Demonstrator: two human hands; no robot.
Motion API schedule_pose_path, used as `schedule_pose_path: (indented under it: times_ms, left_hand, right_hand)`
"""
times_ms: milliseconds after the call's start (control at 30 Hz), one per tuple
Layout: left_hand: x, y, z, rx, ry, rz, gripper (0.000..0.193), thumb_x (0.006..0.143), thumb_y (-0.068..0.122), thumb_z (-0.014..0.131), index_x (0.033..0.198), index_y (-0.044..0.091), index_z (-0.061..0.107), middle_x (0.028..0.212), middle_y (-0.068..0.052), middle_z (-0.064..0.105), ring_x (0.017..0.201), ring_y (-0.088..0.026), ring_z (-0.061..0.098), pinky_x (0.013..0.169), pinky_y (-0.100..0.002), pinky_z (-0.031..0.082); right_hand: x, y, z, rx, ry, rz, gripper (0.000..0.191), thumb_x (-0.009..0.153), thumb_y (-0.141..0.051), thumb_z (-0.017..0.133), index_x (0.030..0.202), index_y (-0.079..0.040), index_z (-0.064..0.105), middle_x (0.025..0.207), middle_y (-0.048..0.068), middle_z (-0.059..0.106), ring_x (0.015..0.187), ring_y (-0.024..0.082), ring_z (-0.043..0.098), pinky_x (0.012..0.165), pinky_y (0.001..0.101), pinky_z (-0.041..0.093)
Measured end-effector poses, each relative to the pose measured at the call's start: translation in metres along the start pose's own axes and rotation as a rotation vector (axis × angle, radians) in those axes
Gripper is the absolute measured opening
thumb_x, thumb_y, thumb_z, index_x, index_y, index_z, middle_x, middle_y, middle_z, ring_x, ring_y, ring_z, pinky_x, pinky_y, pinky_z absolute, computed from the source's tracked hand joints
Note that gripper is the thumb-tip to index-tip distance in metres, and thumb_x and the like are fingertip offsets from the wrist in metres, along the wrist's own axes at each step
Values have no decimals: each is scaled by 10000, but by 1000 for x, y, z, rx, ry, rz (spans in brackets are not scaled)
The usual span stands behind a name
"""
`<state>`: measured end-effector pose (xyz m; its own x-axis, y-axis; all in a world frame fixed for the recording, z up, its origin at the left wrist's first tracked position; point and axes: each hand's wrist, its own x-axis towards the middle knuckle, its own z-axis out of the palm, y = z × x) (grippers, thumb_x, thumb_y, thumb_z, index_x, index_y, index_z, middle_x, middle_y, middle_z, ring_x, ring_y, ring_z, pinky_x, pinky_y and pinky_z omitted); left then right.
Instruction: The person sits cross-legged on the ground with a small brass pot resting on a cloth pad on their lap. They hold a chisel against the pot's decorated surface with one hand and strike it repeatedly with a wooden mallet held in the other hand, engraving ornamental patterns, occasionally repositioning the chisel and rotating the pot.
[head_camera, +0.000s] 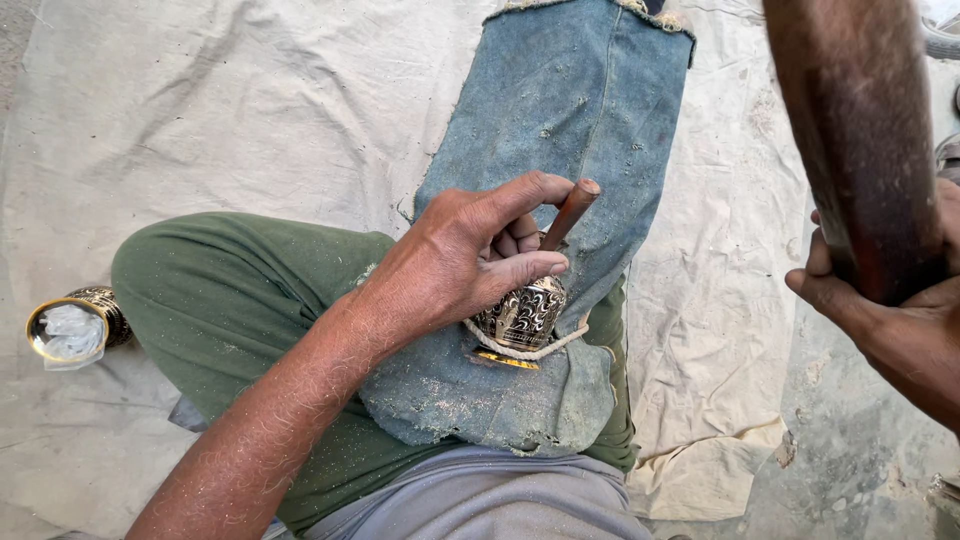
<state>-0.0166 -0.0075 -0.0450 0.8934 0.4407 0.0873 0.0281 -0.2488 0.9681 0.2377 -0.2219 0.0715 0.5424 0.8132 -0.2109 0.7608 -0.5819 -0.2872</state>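
Currently, head view only: left hand (470, 255) is curled shut around a thin rod-like chisel (570, 213), thumb and fingers pinching it, tip set on an engraved metal cup (522, 315). Cup is dark with bright etched pattern and a brass-coloured rim, lying on its side inside a loop of pale cord (525, 350), on a worn denim cloth (560, 150) spread over the person's leg in green trousers (230, 300). Metal dust is scattered on the denim and the forearm.

Right hand (900, 310) sits at the frame's right edge, raised, fingers wrapped tight round a thick dark wooden mallet (855, 130) that runs up out of frame. It is well apart from the cup.

A second engraved cup (75, 325), stuffed with clear plastic, lies on the pale ground sheet (200, 100) at the left, near the knee.
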Motion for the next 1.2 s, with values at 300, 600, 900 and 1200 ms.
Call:
schedule_pose_path:
  times_ms: [300,600,900,1200]
  left_hand:
    - [0,-4,-2,5,-33,52,539,895,212,829,1383,187,602,790,12,674,678,-99,658,607,-291,574]
    - [2,-1,-4,-34,-61,82,539,885,178,824,1381,191,615,814,18,721,709,-88,708,648,-278,600]
    - [5,-2,-5,-21,-75,81,552,868,187,841,1372,204,615,774,22,695,686,-80,686,624,-280,587]
    - [-1,-8,-6,-76,-66,91,564,895,144,837,1408,191,608,801,28,676,717,-67,669,645,-262,596]
  right_hand:
    - [0,-6,0,-309,-42,-95,312,839,52,779,1102,-19,626,842,120,670,704,192,704,683,348,590]
    - [-3,-1,-3,-304,-30,-120,244,829,1,825,951,-63,624,754,77,589,659,177,615,640,334,557]
    - [-6,-10,5,-320,9,-125,222,846,6,793,988,-25,625,744,78,593,608,155,619,606,338,547]
    - [-2,-3,8,-221,54,-64,244,876,-45,820,1034,-28,635,820,89,654,715,181,684,688,349,583]
